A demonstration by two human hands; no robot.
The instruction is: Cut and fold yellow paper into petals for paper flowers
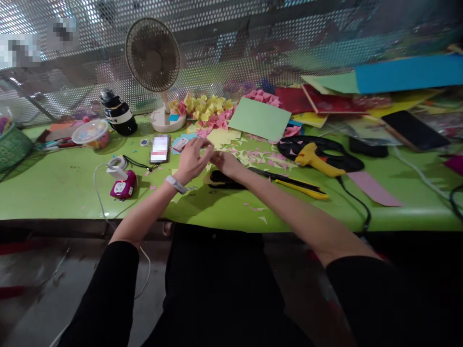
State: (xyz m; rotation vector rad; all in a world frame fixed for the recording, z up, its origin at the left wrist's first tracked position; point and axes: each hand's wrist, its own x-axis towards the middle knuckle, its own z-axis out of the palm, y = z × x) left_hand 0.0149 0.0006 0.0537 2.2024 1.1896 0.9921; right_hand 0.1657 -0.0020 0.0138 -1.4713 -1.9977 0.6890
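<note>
At the far left, a green basket [14, 147] is seen, partly cut off by the view. Along the back, a plastic tub [92, 134] and a black bottle [121, 115] are set near the perforated screen [217, 48]. In front of them, a broad stretch of green tabletop [61, 188] is left open as far as a magenta power adapter [123, 185], whose white cable [97, 193] is led over the front edge. A lit phone [159, 147] is placed before the fan [153, 55].

At the middle, the left hand [194, 158] and the right hand [226, 163] are brought together over paper scraps [249, 156], which are spread beneath and beyond them. The fingers of both are bent; how far they are parted, and whether anything small is pinched, cannot be told. A black tool [217, 177] is partly covered by the right wrist; between it and the front edge, a strip of tabletop is left with few scraps.

Rightward, room is narrowed by a yellow cutter [302, 188], a yellow glue gun [318, 161] and a pink sheet [374, 188] near the front edge. Behind, a dark phone [415, 129] is crowded by stacked coloured paper [408, 74].
</note>
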